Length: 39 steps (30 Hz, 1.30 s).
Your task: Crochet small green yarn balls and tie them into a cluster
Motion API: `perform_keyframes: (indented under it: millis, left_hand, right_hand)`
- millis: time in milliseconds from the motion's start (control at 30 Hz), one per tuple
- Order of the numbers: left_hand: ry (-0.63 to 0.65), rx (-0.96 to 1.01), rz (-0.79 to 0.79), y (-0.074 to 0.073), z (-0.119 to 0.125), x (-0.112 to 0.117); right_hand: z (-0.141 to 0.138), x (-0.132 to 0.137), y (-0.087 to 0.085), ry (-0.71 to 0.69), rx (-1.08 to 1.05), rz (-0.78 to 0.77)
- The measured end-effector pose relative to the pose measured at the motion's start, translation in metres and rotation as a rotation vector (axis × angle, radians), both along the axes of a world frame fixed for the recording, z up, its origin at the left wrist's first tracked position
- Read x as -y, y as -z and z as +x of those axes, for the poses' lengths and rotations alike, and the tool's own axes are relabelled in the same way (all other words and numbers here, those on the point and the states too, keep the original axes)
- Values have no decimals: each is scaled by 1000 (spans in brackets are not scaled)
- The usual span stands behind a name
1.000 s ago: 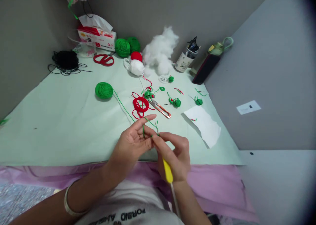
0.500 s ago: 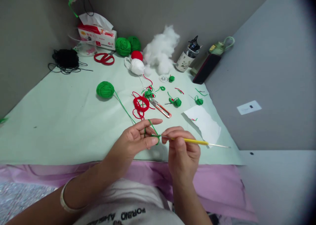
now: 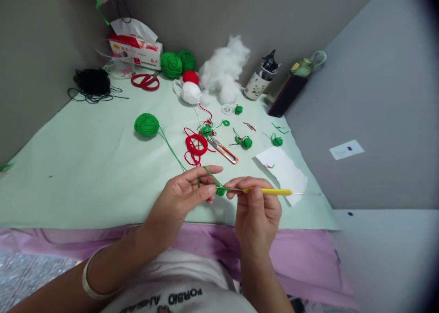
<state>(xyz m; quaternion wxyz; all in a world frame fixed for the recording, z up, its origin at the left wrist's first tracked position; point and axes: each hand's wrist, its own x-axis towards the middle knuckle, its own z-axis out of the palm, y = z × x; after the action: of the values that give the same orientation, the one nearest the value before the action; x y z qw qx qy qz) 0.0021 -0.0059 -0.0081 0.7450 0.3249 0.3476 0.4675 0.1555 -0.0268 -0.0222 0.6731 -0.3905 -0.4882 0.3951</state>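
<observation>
yarn bit [image 3: 220, 191] pinched in l hand [image 3: 181, 198], hook [image 3: 270, 191] gripped in r hand [image 3: 257, 212], by near edge of mat [image 3: 85, 175], room leftward.

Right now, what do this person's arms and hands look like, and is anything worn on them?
Both forearms are bare, with no sleeves in view. The left hand and right hand have no gloves, and I can make out no rings. A pale, thin bracelet circles the left wrist. Below the arms shows a white shirt with dark lettering.
</observation>
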Motion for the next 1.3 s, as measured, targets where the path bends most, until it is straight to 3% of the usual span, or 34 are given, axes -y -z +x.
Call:
perform_keyframes:
  millis: [200,800,1167,1300]
  left_hand:
    - [-30,-49,48,2,0,1]
    - [-178,-329,297,0,-1,4]
    - [-112,-230,146,-3,4,4]
    - [15,-37,-8,-5,2,2]
  right_hand:
    - [-5,2,-3,108,149,170]
    - [4,10,-4,181,681,389]
    - [8,15,-1,180,952,466]
    - [4,14,7,253,953,488]
